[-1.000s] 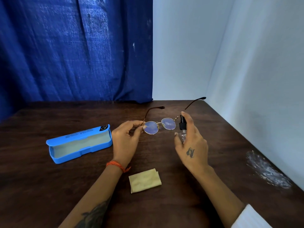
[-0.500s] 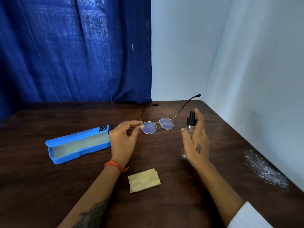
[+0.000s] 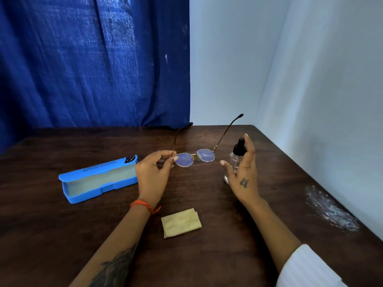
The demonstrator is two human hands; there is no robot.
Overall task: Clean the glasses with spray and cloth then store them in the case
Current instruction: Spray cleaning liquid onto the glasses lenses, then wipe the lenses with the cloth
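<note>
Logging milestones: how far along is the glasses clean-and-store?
Early. Set up: case lies open on the table. In hand: left hand holds the glasses by a lens rim, temples unfolded; right hand holds the spray bottle beside them. Left: wiping, since the cloth lies folded, untouched; then casing.

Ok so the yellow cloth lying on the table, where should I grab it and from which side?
Pinch the yellow cloth at its far right corner, coming from above and the right. It lies folded flat on the table, so only an edge or corner gives a grip, and that zigzag edge sits clear of the left forearm. The right hand would first need to put down the spray bottle.
</note>
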